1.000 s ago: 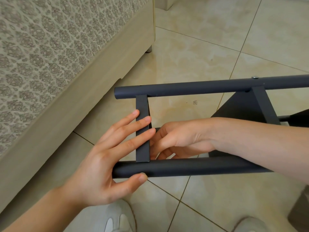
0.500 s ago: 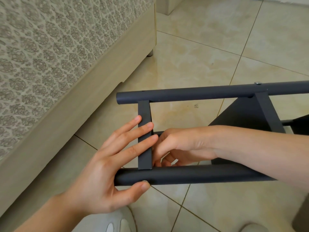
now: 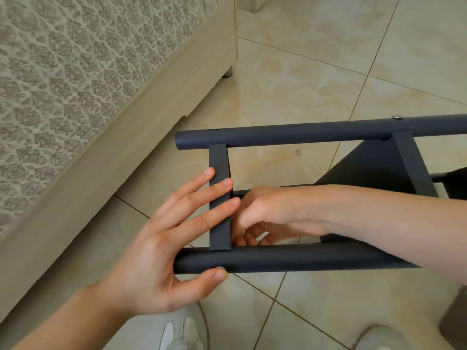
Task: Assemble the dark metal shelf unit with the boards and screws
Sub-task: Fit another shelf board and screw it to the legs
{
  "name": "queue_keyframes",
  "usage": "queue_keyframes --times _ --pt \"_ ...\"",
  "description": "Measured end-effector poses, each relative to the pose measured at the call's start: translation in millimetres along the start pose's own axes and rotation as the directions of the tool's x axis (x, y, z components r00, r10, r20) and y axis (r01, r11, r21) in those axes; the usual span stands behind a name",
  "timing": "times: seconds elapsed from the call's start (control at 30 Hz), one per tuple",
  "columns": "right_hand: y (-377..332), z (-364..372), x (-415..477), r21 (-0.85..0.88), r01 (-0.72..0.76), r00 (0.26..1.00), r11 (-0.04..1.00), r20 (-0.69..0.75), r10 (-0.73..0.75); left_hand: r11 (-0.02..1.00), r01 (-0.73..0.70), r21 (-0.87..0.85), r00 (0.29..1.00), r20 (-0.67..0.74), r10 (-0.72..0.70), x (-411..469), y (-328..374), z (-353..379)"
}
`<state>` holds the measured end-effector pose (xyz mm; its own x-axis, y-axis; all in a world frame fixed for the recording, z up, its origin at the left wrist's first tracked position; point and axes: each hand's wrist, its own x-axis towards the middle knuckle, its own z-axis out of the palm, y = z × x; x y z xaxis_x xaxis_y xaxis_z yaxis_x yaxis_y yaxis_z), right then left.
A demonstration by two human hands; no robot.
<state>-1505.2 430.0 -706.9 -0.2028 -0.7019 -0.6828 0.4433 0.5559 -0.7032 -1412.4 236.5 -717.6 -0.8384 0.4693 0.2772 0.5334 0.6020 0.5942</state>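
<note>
The dark metal shelf frame lies on its side on the tiled floor. Its near tube (image 3: 303, 258) and far tube (image 3: 303, 133) run left to right, joined by a flat crossbar (image 3: 219, 160) at the left end. My left hand (image 3: 161, 248) presses straight fingers across this crossbar, its thumb under the near tube beside a small screw head (image 3: 219, 268). My right hand (image 3: 273, 213) reaches between the tubes, fingers curled just behind the crossbar; what they hold is hidden. A second crossbar (image 3: 409, 160) with a dark board (image 3: 366, 168) sits further right, below a silver screw (image 3: 397, 117).
A patterned mattress on a beige wooden base (image 3: 101, 160) runs along the left, close to the frame's end. My two light shoes (image 3: 182, 332) (image 3: 374, 337) stand at the bottom edge. A dark object (image 3: 457, 317) is at the lower right.
Both hands stay at the left crossbar. The right hand's fingers have curled in tighter behind it. The frame sits slightly lower in view.
</note>
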Motion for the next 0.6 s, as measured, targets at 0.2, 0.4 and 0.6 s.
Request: queue_keyframes --times 0.2,0.4,0.6 --pt "2.4 2.6 3.8 0.028 0.007 0.999 1.000 -0.035 -0.006 1.000 0.013 -0.001 1.000 0.006 -0.013 -0.7 2.1 -0.5" --pt "0.5 -2.6 1.0 0.003 0.006 1.000 1.000 0.009 -0.006 1.000 0.019 -0.005 1.000 0.002 -0.019 -0.2 2.4 0.4" --pt "-0.9 -2.1 3.5 0.011 0.002 1.000 1.000 -0.015 -0.002 1.000 0.004 0.004 1.000 0.003 -0.004 0.5 2.6 -0.5"
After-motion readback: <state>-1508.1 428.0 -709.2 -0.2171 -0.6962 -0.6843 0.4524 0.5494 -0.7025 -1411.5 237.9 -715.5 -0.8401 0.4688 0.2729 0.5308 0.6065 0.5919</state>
